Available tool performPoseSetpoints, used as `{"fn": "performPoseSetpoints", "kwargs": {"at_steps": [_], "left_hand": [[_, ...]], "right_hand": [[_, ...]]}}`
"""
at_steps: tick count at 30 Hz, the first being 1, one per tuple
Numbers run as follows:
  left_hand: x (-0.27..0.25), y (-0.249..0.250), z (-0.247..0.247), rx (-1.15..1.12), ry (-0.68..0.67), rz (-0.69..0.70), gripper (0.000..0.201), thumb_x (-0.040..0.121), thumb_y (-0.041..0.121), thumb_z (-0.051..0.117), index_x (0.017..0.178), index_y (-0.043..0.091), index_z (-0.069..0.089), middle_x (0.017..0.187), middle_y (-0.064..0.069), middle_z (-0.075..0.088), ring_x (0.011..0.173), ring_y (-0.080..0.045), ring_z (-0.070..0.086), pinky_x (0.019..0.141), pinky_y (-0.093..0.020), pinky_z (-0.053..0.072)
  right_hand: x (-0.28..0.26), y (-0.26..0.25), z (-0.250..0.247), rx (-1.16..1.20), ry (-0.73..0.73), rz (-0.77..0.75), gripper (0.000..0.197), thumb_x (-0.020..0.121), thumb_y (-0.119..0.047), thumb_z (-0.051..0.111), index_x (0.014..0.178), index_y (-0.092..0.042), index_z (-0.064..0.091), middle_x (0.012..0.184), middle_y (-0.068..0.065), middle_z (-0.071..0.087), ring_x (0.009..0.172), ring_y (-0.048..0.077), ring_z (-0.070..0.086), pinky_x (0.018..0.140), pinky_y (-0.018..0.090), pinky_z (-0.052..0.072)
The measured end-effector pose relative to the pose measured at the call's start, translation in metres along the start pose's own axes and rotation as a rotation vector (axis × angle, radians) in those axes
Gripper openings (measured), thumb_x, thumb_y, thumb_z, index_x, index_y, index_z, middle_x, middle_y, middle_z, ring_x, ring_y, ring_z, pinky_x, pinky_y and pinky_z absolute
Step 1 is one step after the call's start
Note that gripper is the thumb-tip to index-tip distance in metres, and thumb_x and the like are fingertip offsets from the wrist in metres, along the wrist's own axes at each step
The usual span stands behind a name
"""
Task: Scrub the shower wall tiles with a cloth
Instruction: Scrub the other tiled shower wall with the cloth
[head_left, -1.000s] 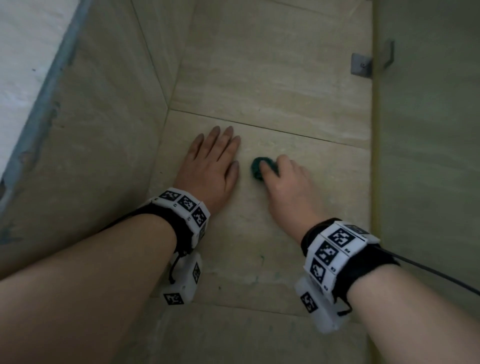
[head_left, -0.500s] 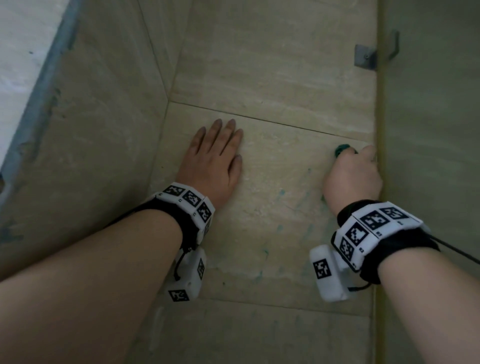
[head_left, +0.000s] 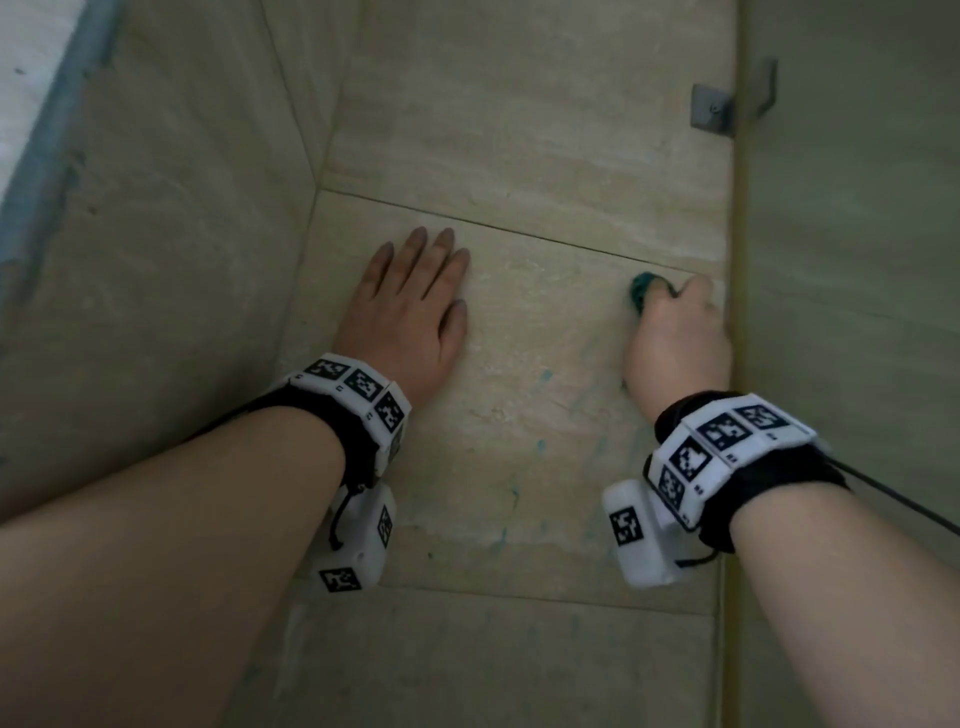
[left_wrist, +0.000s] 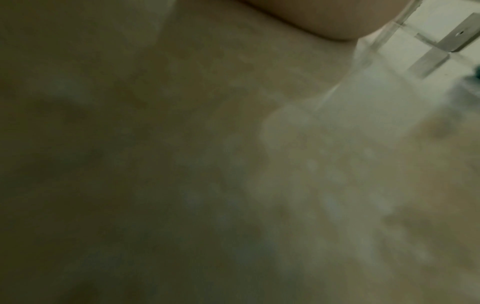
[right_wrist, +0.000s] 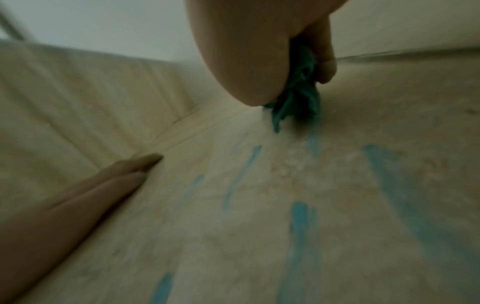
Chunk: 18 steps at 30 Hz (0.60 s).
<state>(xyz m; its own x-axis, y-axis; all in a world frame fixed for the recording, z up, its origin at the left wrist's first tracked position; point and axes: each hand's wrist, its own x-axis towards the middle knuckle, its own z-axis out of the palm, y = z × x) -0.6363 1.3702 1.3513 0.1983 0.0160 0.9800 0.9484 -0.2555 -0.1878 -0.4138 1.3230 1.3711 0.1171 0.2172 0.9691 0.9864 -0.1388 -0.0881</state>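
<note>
- On the beige wall tile (head_left: 545, 332), head view: the right hand (head_left: 675, 343) is curled round a balled teal cloth (head_left: 641, 291), pressing it near the tile's upper right corner, just beside the glass panel (head_left: 841, 312). A second ago it worked close to the left hand; half a second ago it was hard against the glass, and it has now edged slightly back, so the side-to-side scrubbing stroke seems to be reversing.
- The left hand (head_left: 410, 312) has stayed flat on the tile, fingers straight, bracing and holding nothing.
- Left wrist view: mostly blurred tile; a metal bracket (left_wrist: 446, 45) shows on the glass.
- Right wrist view: the cloth (right_wrist: 298, 96) looks crumpled and bunched between thumb and fingers, touching the tile; blue streaks (right_wrist: 298, 218) remain below it, so scrubbing looks unfinished.
</note>
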Motion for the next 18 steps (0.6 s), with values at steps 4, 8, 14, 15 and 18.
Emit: {"fn": "performPoseSetpoints", "kwargs": {"at_steps": [4, 8, 14, 15, 18], "left_hand": [[0.001, 0.0, 0.0, -0.011, -0.009, -0.011, 0.064, 0.093, 0.037, 0.014, 0.147, 0.009, 0.035, 0.155, -0.009, 0.03, 0.145, -0.028, 0.022, 0.118, -0.039, 0.005], [0.0, 0.001, 0.0, -0.012, -0.007, -0.008, 0.062, 0.094, 0.036, 0.017, 0.145, 0.007, 0.038, 0.154, -0.011, 0.033, 0.143, -0.03, 0.025, 0.118, -0.041, 0.009], [0.0, 0.001, -0.002, -0.026, -0.026, -0.006, 0.064, 0.093, 0.037, 0.015, 0.146, 0.008, 0.037, 0.154, -0.01, 0.031, 0.144, -0.029, 0.023, 0.118, -0.041, 0.008], [0.0, 0.001, -0.002, -0.026, -0.026, -0.007, 0.065, 0.093, 0.037, 0.015, 0.146, 0.008, 0.037, 0.155, -0.01, 0.031, 0.144, -0.029, 0.023, 0.118, -0.04, 0.008], [0.0, 0.002, -0.003, -0.021, -0.023, -0.009, 0.066, 0.092, 0.038, 0.014, 0.146, 0.008, 0.036, 0.155, -0.011, 0.031, 0.144, -0.029, 0.023, 0.118, -0.04, 0.007]], "right_hand": [[0.003, 0.003, -0.002, -0.027, -0.14, 0.124, 0.03, 0.093, 0.007, 0.038, 0.12, 0.011, 0.05, 0.125, 0.026, 0.039, 0.101, 0.039, 0.055, 0.073, 0.04, 0.045], [-0.018, -0.009, 0.001, -0.113, -0.129, -0.008, 0.029, 0.088, 0.012, 0.039, 0.114, 0.017, 0.05, 0.119, 0.029, 0.043, 0.096, 0.038, 0.056, 0.061, 0.036, 0.033], [-0.04, -0.032, -0.013, -0.047, -0.092, -0.343, 0.037, 0.09, 0.009, 0.036, 0.125, 0.007, 0.047, 0.124, 0.021, 0.04, 0.097, 0.034, 0.052, 0.068, 0.032, 0.03], [-0.043, -0.038, -0.018, -0.036, -0.082, -0.387, 0.037, 0.092, 0.006, 0.037, 0.127, 0.004, 0.045, 0.125, 0.018, 0.039, 0.098, 0.033, 0.051, 0.068, 0.033, 0.031], [-0.047, -0.044, -0.022, -0.06, -0.097, -0.508, 0.039, 0.094, -0.001, 0.037, 0.132, -0.004, 0.041, 0.129, 0.012, 0.036, 0.105, 0.029, 0.045, 0.066, 0.034, 0.03]]}}
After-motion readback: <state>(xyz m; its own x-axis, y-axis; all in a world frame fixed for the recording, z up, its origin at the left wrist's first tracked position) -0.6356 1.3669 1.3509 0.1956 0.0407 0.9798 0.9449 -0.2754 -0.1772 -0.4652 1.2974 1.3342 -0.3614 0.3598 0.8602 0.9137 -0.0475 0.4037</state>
